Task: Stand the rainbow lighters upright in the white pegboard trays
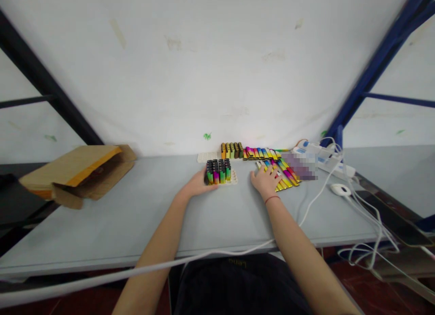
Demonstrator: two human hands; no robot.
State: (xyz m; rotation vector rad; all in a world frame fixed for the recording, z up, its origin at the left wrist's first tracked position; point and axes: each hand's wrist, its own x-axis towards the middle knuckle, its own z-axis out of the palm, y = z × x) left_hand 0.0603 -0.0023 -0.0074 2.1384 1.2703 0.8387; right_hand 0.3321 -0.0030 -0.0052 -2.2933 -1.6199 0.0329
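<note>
Left of the tray (pixel 234 181) of upright lighters (pixel 218 171): your left hand (pixel 197 185), curled against it, grip unclear. Right of the tray: your right hand (pixel 266 180), spread flat on loose lighters (pixel 288 175).

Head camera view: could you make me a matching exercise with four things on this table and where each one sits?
Things:
1. cardboard box
2. standing lighters
3. flat-lying lighters
4. power strip

Places:
A. partly under the right hand
B. far left of the table, lying open
C. against the left hand
D. back right, near the blue post

Pairs: 1-B, 2-C, 3-A, 4-D
</note>
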